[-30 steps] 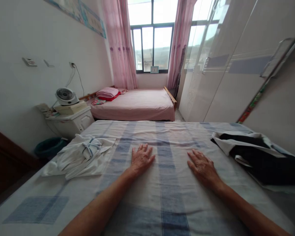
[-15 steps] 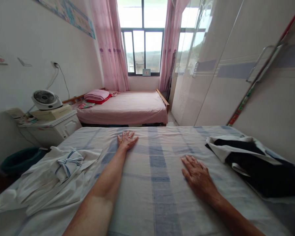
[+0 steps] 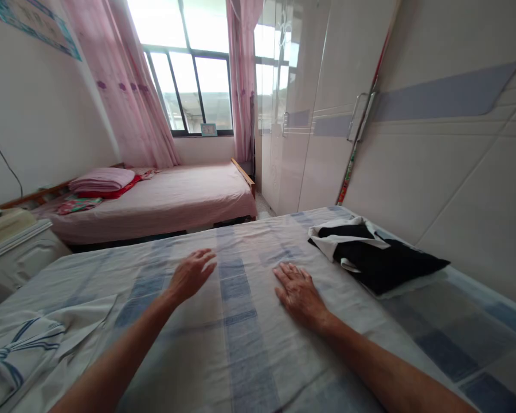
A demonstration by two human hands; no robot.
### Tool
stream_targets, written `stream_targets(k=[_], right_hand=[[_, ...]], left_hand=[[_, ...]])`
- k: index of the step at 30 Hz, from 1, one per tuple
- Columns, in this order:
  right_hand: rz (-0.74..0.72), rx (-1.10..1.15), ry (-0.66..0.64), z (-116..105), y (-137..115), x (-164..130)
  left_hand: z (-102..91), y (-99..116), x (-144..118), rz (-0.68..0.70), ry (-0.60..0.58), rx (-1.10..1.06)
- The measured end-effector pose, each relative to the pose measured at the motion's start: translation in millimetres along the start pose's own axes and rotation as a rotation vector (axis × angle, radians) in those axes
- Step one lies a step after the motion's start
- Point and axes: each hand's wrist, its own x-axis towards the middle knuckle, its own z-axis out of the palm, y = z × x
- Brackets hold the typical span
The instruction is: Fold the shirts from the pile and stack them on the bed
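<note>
A white bed sheet with blue checks point(image 3: 189, 344) covers the bed before me. Just over its far left part is my left hand point(image 3: 193, 274), fingers loosely apart and holding nothing. My right hand point(image 3: 300, 293) lies palm down on the sheet, fingers stretched out. To the right of that hand rests a folded black and white garment point(image 3: 378, 258). At the lower left is a white cloth garment with a blue-striped bow point(image 3: 30, 347), partly cut off by the picture's edge.
Beyond the sheet stands a second bed with a pink cover point(image 3: 184, 192), with folded pink bedding point(image 3: 105, 179) on it. A glossy wardrobe point(image 3: 327, 155) runs along the right. At left is a white bedside cabinet point(image 3: 26, 258). Pink curtains point(image 3: 124, 97) flank the window.
The view has turned to the right. My left hand has lifted from flat on the sheet and its fingers now point rightward. My right hand stays flat on the sheet.
</note>
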Motion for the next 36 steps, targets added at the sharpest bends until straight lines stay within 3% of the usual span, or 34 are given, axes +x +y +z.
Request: stream_targets(k=[3, 6, 10, 15, 19, 27, 33, 36], right_hand=[[-0.005, -0.018, -0.007, -2.1, -2.4, -1.7], [-0.014, -0.063, -0.019, -2.3, -4.0, -3.4], [-0.037, -0.155, 0.001, 4.5, 1.3, -0.3], [-0.111, -0.205, 0.07, 16.6, 11.6, 5.0], [-0.139, -0.205, 0.105, 20.7, 18.0, 7.1], [-0.158, -0.161, 0.08, 26.9, 31.3, 17.0], [-0.168, -0.135, 0.077, 27.5, 34.1, 19.1], [-0.16, -0.131, 0.079, 28.0, 33.9, 19.4]], left_hand=[[-9.6, 36.7, -37.5, 0.153, -0.154, -0.063], [-19.7, 57.7, -76.8, 0.101, -0.252, -0.065], [-32.8, 52.8, -119.4, -0.059, -0.281, -0.04], [-31.3, 31.6, -161.2, -0.284, -0.185, -0.035], [-26.2, 30.8, -169.0, -0.304, -0.105, -0.033], [-35.2, 29.6, -163.3, -0.308, -0.076, -0.062], [-30.6, 30.1, -163.6, -0.296, -0.074, -0.066], [-33.6, 23.2, -163.2, -0.339, 0.006, -0.017]])
